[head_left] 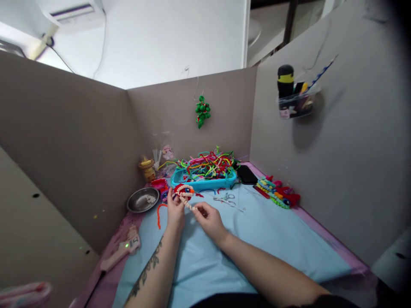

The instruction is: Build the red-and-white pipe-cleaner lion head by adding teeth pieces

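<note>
Above the blue cloth, my left hand is closed on a small red figure, fuzzy like pipe cleaner, with a blue eye and an orange tip. A cream, bumpy strand runs around the figure and trails down to the right. The free end of that strand is pinched between the fingertips of my right hand. Just left of my left hand lies an orange pipe cleaner. Scissors rest on the cloth beyond my right hand.
A blue tray heaped with colourful pipe cleaners stands behind my hands. At left are a metal bowl with small pale pieces and a glue gun. A phone and several fuzzy figures lie right. Grey panels enclose the table.
</note>
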`<move>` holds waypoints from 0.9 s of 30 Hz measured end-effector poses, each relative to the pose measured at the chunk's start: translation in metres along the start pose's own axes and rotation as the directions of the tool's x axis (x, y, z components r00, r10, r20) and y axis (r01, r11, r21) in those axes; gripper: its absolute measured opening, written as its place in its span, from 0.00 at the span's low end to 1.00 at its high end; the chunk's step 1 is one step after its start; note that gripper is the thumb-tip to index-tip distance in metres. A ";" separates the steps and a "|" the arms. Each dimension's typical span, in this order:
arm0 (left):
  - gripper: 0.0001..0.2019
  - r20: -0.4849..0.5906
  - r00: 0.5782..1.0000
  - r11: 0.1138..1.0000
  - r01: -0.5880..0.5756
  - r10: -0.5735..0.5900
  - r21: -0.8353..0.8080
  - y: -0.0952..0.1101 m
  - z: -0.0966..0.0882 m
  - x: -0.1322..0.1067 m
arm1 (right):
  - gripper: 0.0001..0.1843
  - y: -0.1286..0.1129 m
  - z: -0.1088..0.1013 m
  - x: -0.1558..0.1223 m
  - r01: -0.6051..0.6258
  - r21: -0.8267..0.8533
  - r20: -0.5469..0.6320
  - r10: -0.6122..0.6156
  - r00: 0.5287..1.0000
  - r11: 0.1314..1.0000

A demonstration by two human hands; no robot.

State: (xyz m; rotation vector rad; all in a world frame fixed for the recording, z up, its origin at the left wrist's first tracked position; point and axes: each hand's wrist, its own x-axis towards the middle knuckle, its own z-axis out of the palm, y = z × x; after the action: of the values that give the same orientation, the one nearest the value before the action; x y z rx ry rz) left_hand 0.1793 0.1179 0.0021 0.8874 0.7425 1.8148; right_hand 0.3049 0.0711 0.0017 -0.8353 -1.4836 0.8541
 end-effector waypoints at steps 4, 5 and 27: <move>0.45 -0.012 0.998 0.997 0.061 -0.061 -0.047 0.001 -0.001 -0.001 | 0.10 0.002 0.000 0.001 -0.057 0.050 0.004 0.057 0.998 0.997; 0.46 -0.011 0.997 0.996 0.069 -0.070 -0.053 0.001 -0.001 -0.001 | 0.10 0.002 0.000 0.002 -0.073 0.071 0.002 0.073 0.997 0.995; 0.45 0.062 0.978 0.951 0.209 -0.200 -0.227 -0.003 0.003 -0.005 | 0.13 0.020 0.004 0.012 -0.204 0.335 -0.034 0.228 0.973 0.920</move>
State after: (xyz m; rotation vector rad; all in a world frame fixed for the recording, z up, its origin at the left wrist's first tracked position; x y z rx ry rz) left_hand 0.1851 0.1147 -0.0001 0.6636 0.5614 1.6560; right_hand 0.3009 0.0914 -0.0103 -0.7766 -1.1548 1.1882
